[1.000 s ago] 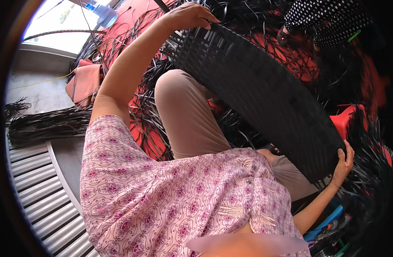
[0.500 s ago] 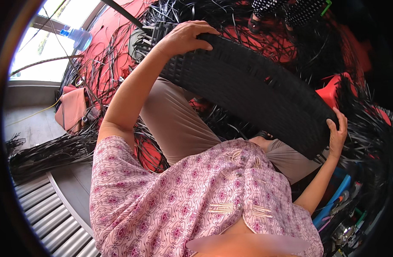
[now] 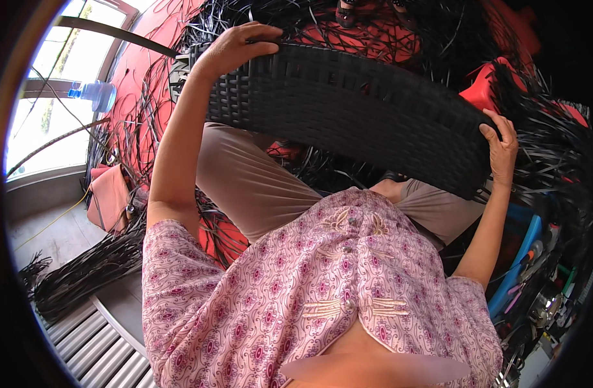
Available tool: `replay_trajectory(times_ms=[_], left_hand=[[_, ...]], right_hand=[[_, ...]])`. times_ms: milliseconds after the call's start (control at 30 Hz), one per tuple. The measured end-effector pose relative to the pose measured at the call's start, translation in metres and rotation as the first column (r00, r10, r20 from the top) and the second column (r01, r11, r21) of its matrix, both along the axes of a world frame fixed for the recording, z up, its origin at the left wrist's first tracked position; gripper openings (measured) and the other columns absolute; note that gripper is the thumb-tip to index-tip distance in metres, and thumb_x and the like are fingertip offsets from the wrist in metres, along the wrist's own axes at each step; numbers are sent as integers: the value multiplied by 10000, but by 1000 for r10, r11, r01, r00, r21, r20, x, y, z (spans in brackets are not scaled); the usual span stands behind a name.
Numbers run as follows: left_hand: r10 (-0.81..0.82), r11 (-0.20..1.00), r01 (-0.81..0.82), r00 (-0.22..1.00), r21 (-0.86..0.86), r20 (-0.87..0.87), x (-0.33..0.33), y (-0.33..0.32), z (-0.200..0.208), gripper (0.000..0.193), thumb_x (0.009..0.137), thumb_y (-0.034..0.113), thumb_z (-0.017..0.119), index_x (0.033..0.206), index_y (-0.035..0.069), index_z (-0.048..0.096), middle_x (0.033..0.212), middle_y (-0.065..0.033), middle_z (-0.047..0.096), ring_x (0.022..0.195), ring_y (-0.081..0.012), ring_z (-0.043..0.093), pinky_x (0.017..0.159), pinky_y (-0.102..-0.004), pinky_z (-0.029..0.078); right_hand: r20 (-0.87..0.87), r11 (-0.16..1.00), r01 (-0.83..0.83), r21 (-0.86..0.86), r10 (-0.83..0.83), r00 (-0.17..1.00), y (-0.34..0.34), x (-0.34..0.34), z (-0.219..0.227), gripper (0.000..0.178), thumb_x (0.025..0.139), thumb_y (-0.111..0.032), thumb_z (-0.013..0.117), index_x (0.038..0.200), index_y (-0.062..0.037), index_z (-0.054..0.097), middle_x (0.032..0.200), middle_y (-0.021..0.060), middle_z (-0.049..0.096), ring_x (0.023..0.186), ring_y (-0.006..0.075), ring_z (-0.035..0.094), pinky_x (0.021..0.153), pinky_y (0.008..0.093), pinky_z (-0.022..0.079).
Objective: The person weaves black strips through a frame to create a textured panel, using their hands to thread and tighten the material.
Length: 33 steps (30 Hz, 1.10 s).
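A long black woven panel (image 3: 348,110) of flat strips stands across my lap and knees, its weave coarser toward the left end. My left hand (image 3: 239,50) grips its upper edge near the left end, thumb and fingers on either side of the rim. At the right end, my right hand (image 3: 500,145) holds the corner, with the thumb on the near face and the fingers over the edge. Whatever lies behind the panel is hidden, and so is the underside of the fingers.
Loose black strips (image 3: 548,136) cover much of the red floor. A red plastic object (image 3: 480,94) stands beyond the right end. A blue tray with tools (image 3: 516,265) lies at the right, a clear water bottle (image 3: 102,97) at the left. Another person's feet (image 3: 346,14) show at the top.
The panel has turned more level, its right end rising and its left end shifting left. Both hands have moved with it and keep their hold.
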<state>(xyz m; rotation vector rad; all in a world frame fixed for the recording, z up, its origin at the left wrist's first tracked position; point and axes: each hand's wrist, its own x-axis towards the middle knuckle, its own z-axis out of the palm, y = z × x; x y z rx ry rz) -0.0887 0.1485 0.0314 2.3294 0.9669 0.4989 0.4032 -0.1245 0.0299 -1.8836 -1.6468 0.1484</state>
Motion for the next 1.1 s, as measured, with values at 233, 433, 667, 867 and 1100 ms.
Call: replay_trajectory(times_ms=[233,433,667,867,1100], left_hand=[[-123,965,126,992,231,-24,54,-42,-6,447,841,326,745,1236,126,682,1130,-87,669,1103,-289,620,954,-400,484],[-87,994,85,996,62,28,60,-33,-5,307,855,149,727,1147,55,725,988,-47,673,944,-185,644,874,-304,492],[-92,925,101,995,367,-42,70,-40,-15,505,847,285,763,1304,113,637,1284,-82,586,1188,-273,586,980,-366,475],[-107,970,109,994,216,-21,94,-55,-9,485,788,400,778,1168,106,705,1083,-63,684,986,-287,656,862,-374,521],[-168,971,157,984,179,51,100,-44,-8,375,788,264,789,1105,72,735,1001,-72,707,922,-253,689,837,-342,535]], right_hand=[[-52,996,-24,81,28,998,2,1,-2,318,853,-254,751,1117,-81,717,1022,57,696,1011,247,616,957,356,441],[94,996,-29,89,21,995,1,4,-5,337,871,-362,723,1085,-102,724,965,31,694,951,231,611,929,345,437],[153,982,-70,173,43,987,2,6,-9,309,885,-357,710,1064,-106,732,942,35,691,900,229,612,901,345,441],[131,989,-41,145,22,991,4,5,-12,309,888,-364,704,1064,-112,735,931,23,688,914,220,604,902,336,430],[155,983,-15,181,-14,988,2,2,-11,336,890,-407,688,1058,-121,742,907,15,695,871,211,596,888,330,430]])
